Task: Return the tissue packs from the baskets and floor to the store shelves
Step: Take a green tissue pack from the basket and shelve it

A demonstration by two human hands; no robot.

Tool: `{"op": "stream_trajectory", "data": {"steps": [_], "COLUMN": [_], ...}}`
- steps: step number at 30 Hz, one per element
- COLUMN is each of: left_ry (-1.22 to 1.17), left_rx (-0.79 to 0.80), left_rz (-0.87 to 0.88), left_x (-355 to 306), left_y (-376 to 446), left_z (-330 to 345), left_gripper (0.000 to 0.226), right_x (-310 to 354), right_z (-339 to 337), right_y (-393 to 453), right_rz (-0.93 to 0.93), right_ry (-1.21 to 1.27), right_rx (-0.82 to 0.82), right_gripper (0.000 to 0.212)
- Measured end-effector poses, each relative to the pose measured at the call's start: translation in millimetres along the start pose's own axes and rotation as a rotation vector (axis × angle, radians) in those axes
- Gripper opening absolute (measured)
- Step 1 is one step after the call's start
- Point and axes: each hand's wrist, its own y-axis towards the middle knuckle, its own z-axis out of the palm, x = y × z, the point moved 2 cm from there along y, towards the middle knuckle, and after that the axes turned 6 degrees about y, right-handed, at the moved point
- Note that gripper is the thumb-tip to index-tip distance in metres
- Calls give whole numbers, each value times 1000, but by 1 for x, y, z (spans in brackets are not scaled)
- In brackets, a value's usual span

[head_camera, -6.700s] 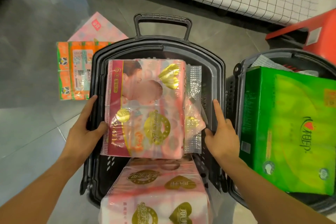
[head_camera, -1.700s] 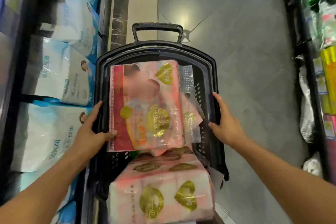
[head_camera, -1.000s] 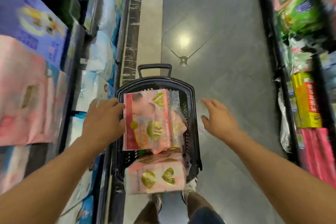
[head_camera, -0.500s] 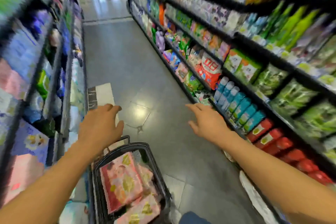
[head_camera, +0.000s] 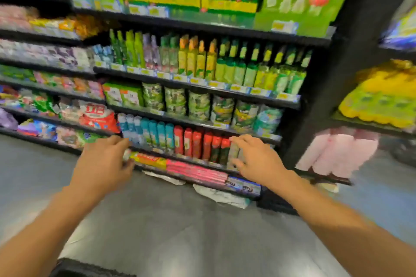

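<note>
Both my arms are stretched forward, palms down, and neither holds anything. My left hand (head_camera: pixel 102 164) hangs loose with the fingers curled slightly inward, nothing between them. My right hand (head_camera: pixel 258 159) is spread flatter, fingers fanned out and empty, its fingertips in front of the lower shelf edge; whether they touch it I cannot tell through the blur.

Beyond my hands stands the dark shelf unit (head_camera: pixel 202 27). Just past my left fingertips is a row of pale blue and teal bottles (head_camera: pixel 146 131), about seven, though smearing makes the count unsure. Between my two hands and beyond them stand red bottles (head_camera: pixel 198 144), roughly six. Higher above my hands a row of green and yellow bottles (head_camera: pixel 225 63) fills a shelf, too many and too blurred to count.

Right of my right hand, past the dark upright, pink tissue packs (head_camera: pixel 337 153) sit on a low shelf; I make out about three. Under my left forearm, a dark basket rim (head_camera: pixel 90 270) shows at the bottom edge, its contents out of sight.
</note>
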Motion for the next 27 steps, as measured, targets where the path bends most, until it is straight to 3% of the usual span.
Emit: {"op": "stream_trajectory", "data": {"steps": [6, 10, 16, 22, 27], "left_ry": [-46, -64, -80, -70, -66], "left_rx": [-84, -135, -180, -199, -179], "left_rz": [266, 452, 674, 850, 998], "left_x": [-178, -303, -490, -660, -793], "left_y": [45, 59, 55, 36, 6], "left_z": [-28, -43, -67, -86, -97], "left_gripper": [31, 33, 38, 38, 32], "right_x": [-137, -212, -330, -427, -482], "right_z": [-24, -38, -57, -87, -92], "right_y": [-122, -195, -298, -397, -488], "right_rz": [403, 578, 757, 947, 1117], "right_ry": [67, 103, 101, 17, 88], "right_rx": [-75, -90, -292, -197, -210], "right_gripper": [58, 58, 56, 57, 59]}}
